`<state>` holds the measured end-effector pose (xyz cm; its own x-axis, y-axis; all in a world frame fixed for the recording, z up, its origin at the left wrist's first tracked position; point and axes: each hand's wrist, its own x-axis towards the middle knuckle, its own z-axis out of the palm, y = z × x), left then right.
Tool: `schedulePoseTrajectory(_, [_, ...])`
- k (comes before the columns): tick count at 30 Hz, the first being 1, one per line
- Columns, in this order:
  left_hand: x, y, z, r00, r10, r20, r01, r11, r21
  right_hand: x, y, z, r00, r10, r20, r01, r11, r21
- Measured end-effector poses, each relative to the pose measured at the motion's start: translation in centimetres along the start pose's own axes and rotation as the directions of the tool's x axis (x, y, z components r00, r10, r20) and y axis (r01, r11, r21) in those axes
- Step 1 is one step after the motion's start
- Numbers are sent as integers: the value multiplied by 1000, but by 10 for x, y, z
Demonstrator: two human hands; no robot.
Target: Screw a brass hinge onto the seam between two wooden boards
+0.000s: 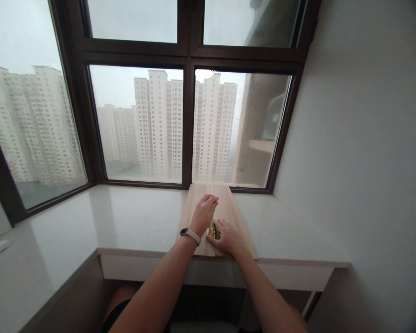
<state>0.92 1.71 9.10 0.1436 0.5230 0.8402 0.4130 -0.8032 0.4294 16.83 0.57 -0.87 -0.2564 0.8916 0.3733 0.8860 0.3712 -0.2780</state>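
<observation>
Plainly, the left hand [204, 212] has its grip pinched together, while the right hand [227, 236] clasps a patterned item [214, 230].

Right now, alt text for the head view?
A person's right hand holds a small yellow-and-dark object against a wooden board on a white counter; the left hand is curled close by. Windows behind show tall buildings.

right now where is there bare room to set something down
Bare counter: left of the board, up to the window frame; right of it, toward the wall. Crowded: the board's middle, with left hand, right hand and patterned item.
</observation>
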Motion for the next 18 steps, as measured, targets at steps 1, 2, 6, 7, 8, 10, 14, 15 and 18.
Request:
schedulePoseTrajectory(1, [0, 0, 0, 1000, 8, -5, -8, 1000, -3, 0, 0, 1, 1000, 1, 1, -1, 1000, 0])
schedulePoseTrajectory(2, [0, 0, 1, 1000, 13, -6, -13, 1000, -10, 0, 1, 1, 1000, 0, 2, 0, 1000, 0])
schedulePoseTrajectory(6, [0, -3, 3, 1000, -4, 15, 5, 999, -42, 0, 1, 1, 1000, -8, -2, 8, 1000, 3])
schedulePoseTrajectory(7, [0, -3, 3, 1000, -9, 16, 10, 999, -44, 0, 1, 1, 1000, -9, -1, 9, 1000, 1])
schedulePoseTrajectory(8, [0, -4, 3, 1000, -12, 11, 13, 999, -43, 0, 1, 1, 1000, -11, 1, 11, 1000, 1])
schedulePoseTrajectory(10, [0, -4, 2, 1000, -16, -4, 16, 999, -33, 0, 1, 0, 1000, -15, 2, 15, 1000, 4])
schedulePoseTrajectory(14, [1, -1, -2, 999, -29, -24, 30, 1000, 9, 0, 1, 0, 1000, -23, -10, 23, 1000, -4])
schedulePoseTrajectory(15, [1, -1, -3, 999, -31, -26, 31, 999, 15, 0, 1, 0, 1000, -26, -14, 26, 1000, -7])
schedulePoseTrajectory(18, [2, 0, -5, 1000, -21, -23, 21, 1000, 6, 0, 2, 1, 1000, -26, -12, 25, 1000, -8])
